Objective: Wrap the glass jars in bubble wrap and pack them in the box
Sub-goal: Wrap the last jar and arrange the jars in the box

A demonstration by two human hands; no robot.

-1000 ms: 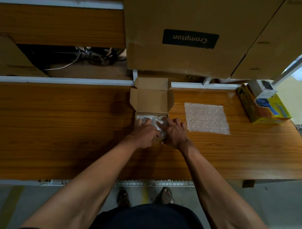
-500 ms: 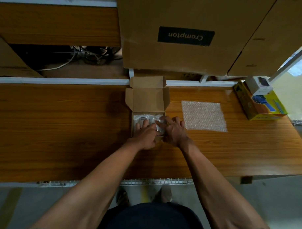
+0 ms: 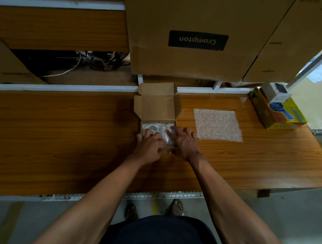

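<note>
The left hand (image 3: 150, 144) and the right hand (image 3: 184, 141) are laid with fingers extended, pressing on the bubble-wrapped glass jars (image 3: 157, 130) seated in the small brown cardboard box (image 3: 157, 109), whose lid flaps are stood open at the far side. Bare wooden tabletop (image 3: 66, 143) is left wide to the left; a square sheet of clear bubble wrap (image 3: 217, 124) is lain just right of the box, and a yellow carton (image 3: 280, 114) is kept near the right edge. Since the earlier frames, both hands have stayed on the jars, barely shifted.
</note>
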